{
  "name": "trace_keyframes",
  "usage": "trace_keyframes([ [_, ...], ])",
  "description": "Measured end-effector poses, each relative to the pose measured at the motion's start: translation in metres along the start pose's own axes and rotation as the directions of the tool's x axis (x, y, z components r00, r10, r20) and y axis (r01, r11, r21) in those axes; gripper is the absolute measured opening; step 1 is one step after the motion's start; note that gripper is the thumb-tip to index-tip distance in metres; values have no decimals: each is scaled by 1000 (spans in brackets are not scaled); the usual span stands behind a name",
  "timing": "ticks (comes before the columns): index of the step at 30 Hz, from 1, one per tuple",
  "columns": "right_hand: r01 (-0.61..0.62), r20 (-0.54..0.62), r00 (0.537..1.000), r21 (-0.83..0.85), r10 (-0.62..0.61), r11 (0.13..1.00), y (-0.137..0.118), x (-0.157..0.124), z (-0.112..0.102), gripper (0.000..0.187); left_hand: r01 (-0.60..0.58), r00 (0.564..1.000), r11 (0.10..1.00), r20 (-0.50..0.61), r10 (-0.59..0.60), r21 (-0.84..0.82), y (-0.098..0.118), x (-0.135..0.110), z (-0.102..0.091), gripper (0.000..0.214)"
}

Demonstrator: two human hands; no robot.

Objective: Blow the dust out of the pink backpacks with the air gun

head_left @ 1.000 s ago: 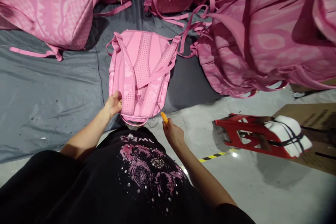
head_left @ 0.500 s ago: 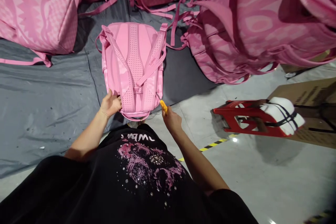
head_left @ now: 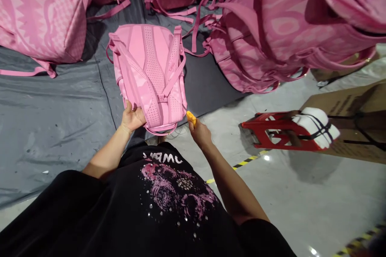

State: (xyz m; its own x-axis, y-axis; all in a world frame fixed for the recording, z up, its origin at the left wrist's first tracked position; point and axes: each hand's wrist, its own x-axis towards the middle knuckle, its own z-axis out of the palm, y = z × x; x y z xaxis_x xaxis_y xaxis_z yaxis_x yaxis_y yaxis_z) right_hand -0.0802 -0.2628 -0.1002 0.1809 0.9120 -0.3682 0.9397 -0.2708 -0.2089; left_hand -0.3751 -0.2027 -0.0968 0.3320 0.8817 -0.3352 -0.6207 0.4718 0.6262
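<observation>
A pink backpack is in front of me, its perforated back panel and shoulder straps facing up and its top handle loop toward my body. My left hand grips the near left edge, thumb outside and fingers partly hidden by the bag. In my right hand is a small yellow-handled tool with a thin dark tip. That tip points at the bag's near right side; whether it touches the fabric I cannot tell. The right fingers are closed around the handle.
Large pink backpacks stand at the left and right, with others behind, on a dark grey sheet. At right are a red frame-like stool with a white strapped pad, a cardboard box and yellow-black floor tape.
The backpack has tilted, its near end shifting slightly right along with my left hand. My right hand and the yellow tool have moved slightly right, and the tip shows less.
</observation>
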Motion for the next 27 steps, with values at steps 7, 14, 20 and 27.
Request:
trace_keyframes([
  [7, -56, 168, 985, 73, 43, 996, 21, -88, 14, 35, -30, 1000, 1000, -6, 30, 10, 6, 14, 0, 85],
  [14, 51, 269, 962, -38, -39, 998, -17, -78, 17, 35, 5, 912, 645, -268, 311, 764, -2, -26, 16, 62],
  [20, 124, 311, 940, 63, -138, 990, -21, -83, 26, 43, -255, 909, -588, 398, 125, 768, -60, -2, 22, 84],
  [27, -18, 67, 998, 144, 9, 989, -31, -71, 33, 35, -201, 874, -541, 399, 278, 817, -39, 69, 66, 77],
])
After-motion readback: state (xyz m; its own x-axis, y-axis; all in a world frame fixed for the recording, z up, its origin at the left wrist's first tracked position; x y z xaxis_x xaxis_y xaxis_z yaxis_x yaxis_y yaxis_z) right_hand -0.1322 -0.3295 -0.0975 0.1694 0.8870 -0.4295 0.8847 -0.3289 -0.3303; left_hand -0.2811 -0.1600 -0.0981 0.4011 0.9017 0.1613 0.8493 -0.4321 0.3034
